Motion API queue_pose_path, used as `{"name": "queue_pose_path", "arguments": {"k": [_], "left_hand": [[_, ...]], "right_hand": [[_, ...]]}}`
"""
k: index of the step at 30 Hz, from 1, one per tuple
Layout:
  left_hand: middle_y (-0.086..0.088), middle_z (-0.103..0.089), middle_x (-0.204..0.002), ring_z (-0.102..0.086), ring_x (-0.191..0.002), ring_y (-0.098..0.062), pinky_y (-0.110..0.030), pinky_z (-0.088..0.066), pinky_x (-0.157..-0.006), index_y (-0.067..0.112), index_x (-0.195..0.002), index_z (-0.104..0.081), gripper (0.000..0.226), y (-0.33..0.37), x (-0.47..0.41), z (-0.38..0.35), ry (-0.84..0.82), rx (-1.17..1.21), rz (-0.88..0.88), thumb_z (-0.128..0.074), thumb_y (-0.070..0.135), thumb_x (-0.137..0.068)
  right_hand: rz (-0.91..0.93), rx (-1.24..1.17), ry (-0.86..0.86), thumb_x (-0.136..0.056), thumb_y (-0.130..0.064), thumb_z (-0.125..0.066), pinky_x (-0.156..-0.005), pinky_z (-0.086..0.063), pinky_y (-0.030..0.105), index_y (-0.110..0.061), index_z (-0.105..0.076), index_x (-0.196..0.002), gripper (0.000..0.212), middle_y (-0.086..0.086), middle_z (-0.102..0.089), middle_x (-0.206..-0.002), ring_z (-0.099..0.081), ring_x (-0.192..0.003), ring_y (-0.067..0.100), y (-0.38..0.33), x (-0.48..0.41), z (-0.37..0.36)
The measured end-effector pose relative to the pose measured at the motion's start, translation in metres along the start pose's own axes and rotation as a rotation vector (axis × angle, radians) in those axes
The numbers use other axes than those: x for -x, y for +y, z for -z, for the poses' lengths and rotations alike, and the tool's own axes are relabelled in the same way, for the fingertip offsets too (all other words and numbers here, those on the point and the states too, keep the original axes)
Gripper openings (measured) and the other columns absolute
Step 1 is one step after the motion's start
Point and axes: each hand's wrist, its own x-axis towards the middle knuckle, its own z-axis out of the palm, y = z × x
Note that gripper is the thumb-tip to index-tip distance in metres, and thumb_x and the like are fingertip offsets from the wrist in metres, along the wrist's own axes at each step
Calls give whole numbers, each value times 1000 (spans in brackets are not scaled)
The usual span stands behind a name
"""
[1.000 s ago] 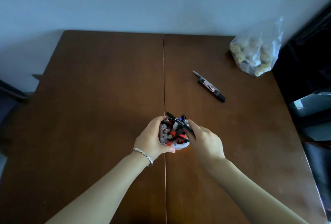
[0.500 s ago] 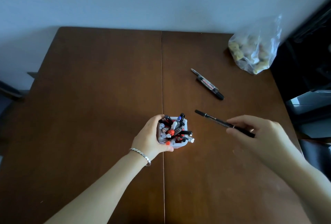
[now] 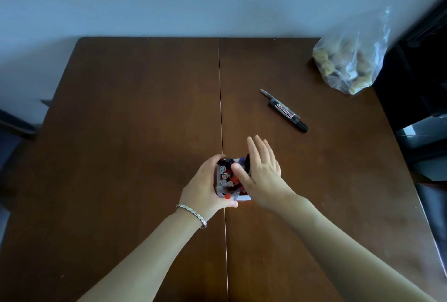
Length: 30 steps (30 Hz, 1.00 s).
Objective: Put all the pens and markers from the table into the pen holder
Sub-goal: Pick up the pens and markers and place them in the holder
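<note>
A small white pen holder (image 3: 243, 197) stands near the table's middle, packed with several pens and markers with red, grey and black caps. My left hand (image 3: 204, 191) wraps around its left side. My right hand (image 3: 262, 172) lies flat over the holder's right half with fingers spread, holding nothing, and it hides part of the contents. A black whiteboard marker (image 3: 287, 114) lies on the table up to the right, with a thin pen (image 3: 265, 93) lying beside its far end.
A clear plastic bag (image 3: 350, 55) with food inside sits at the table's far right corner. The brown table (image 3: 121, 132) has a centre seam; dark furniture stands beyond its right edge.
Half a second ago my right hand held a black pen out to the right of the holder. Now that hand is open and flat over the holder, and the pen is no longer in it.
</note>
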Motion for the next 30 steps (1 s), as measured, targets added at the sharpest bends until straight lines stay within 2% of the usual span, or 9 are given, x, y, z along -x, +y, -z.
{"name": "queue_pose_path", "arguments": {"k": [3, 7, 10, 12, 15, 18, 23, 25, 30], "left_hand": [[4, -52, -130, -53, -115, -16, -32, -49, -90, 22, -128, -36, 95, -1, -2, 0, 3, -20, -1, -88, 36, -50], [7, -53, -125, -55, -111, -13, -30, -51, -84, 25, -124, -38, 93, -4, -5, -1, 5, -65, -13, -88, 40, -47], [16, -51, -121, -54, -107, -6, -24, -48, -82, 30, -121, -40, 90, -8, -4, -2, 11, -50, -32, -88, 42, -45], [22, -47, -116, -53, -104, -2, -22, -49, -81, 30, -120, -41, 89, -9, -4, 0, 17, -30, -45, -88, 40, -44], [21, -46, -115, -52, -105, -3, -25, -51, -83, 27, -121, -43, 88, -10, -4, 0, 30, -21, -70, -89, 37, -46], [21, -45, -114, -52, -105, -3, -26, -52, -82, 24, -121, -44, 88, -10, -3, 0, 44, -21, -88, -89, 35, -46], [37, -37, -108, -51, -102, 1, -13, -46, -79, 28, -119, -43, 88, -11, -3, -1, 53, -6, -110, -90, 34, -45], [35, -39, -109, -51, -103, 1, -19, -51, -80, 27, -119, -43, 88, -13, -3, -1, 56, 5, -112, -90, 34, -45], [30, -42, -113, -52, -109, -2, -27, -53, -86, 28, -123, -41, 90, -14, -3, -2, 31, 22, -87, -88, 36, -47]], "right_hand": [[30, 64, -152, -86, -61, -31, -116, 3, 44, -23, 12, -145, 83, -1, 13, -157, 17, -143, 17, 3, -3, 2], [87, 175, -154, -84, -63, -33, -117, 2, 45, -23, 14, -144, 86, 0, 10, -157, 14, -143, 19, 8, -14, 11], [99, -186, -276, -90, -51, -35, -115, -8, 35, -22, -5, -146, 70, 0, -9, -156, -4, -144, 17, 10, -32, 29], [98, -225, -62, -92, -39, -46, -111, -15, 25, -18, -26, -142, 58, 2, -25, -150, -20, -140, 14, 28, -62, 45], [-80, 77, 233, -90, -18, -53, -114, -20, 37, -13, -25, -142, 60, 5, -22, -153, -20, -141, 22, 77, -120, 61], [-311, 224, 189, -91, -15, -50, -112, -23, 47, -13, -15, -145, 64, 7, -17, -155, -16, -141, 28, 119, -154, 60], [-248, 441, 240, -93, -11, -44, -95, -39, 44, -3, -37, -130, 39, 18, -40, -134, -38, -120, 35, 136, -160, 43], [-275, 520, 207, -92, -6, -42, -88, -44, 44, 2, -37, -123, 32, 21, -43, -128, -42, -116, 36, 133, -158, 36], [-355, 239, 61, -89, -8, -47, -75, -45, 42, 3, -41, -113, 28, 23, -51, -114, -56, -98, 39, 118, -130, 38]]}}
